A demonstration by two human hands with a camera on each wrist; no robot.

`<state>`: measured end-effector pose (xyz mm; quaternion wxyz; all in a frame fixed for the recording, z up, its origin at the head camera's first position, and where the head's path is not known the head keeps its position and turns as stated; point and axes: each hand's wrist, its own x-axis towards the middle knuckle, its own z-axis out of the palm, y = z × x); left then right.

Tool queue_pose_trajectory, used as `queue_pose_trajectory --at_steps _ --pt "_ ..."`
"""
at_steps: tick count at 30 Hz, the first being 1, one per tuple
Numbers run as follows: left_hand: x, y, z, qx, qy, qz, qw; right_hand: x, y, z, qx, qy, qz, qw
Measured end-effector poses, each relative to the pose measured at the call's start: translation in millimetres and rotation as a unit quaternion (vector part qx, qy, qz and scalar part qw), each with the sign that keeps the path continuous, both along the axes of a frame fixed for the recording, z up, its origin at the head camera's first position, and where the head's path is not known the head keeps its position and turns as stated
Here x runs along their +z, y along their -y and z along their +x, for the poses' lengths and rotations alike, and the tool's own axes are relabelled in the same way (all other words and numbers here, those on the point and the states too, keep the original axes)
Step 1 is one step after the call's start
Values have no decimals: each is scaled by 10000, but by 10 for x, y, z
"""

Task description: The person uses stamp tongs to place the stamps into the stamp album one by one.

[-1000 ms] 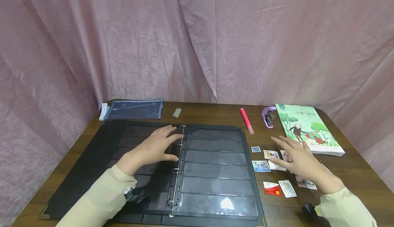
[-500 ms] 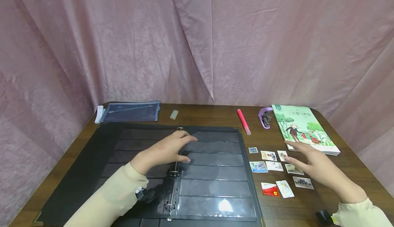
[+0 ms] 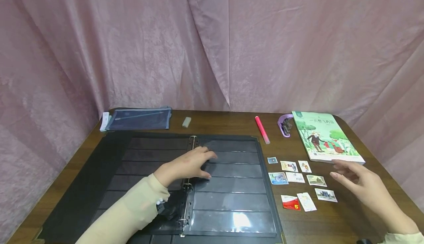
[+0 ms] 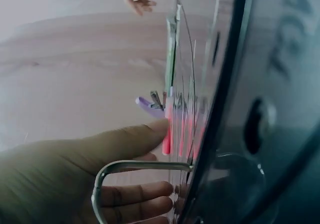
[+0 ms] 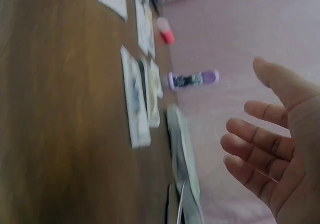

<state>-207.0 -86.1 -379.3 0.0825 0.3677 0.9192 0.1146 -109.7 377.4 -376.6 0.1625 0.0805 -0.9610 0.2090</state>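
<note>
1. Fingers of the left hand [image 3: 187,166] are spread and softly bent, thumb set apart, gripping nothing.
2. Beneath them lies a black album [image 3: 82,188], spread flat, its metal rings [image 3: 187,187] running under the hand; whether the fingertips touch it, I cannot tell.
3. One clear-pocket page [image 3: 232,183] extends under and to the right of those fingers.
4. The right hand [image 3: 362,181] has its fingers half-curled and its thumb stretched out, holding nothing, raised above the wooden table [image 3: 331,223].
5. To the left of the right fingers lie nine small picture cards [image 3: 316,180], well apart from the left fingers; a red-and-white card [image 3: 291,202] sits nearer the person than the right thumb tip.
6. Just beyond the right fingertips is a green book [image 3: 328,137].
7. Farther beyond and left of them are a purple loop-shaped object [image 3: 285,125] and a pink marker [image 3: 262,130].
8. Beyond the left fingers rest a greyish block [image 3: 187,122] and, farther left, a blue pouch [image 3: 140,119].
</note>
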Motion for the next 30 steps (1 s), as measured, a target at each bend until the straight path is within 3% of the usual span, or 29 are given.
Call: queue_pose_trajectory --at_steps 7,12,30 --pt "-86 4 -12 -58 -283 158 9995 -72 -264 41 -259 -193 354 9989" --pt "-112 7 -19 -28 -574 95 9983 -110 -356 46 -553 15 623 9965" --pt "-148 23 -37 -43 -375 123 9992 -317 -516 88 -624 500 1156 9901"
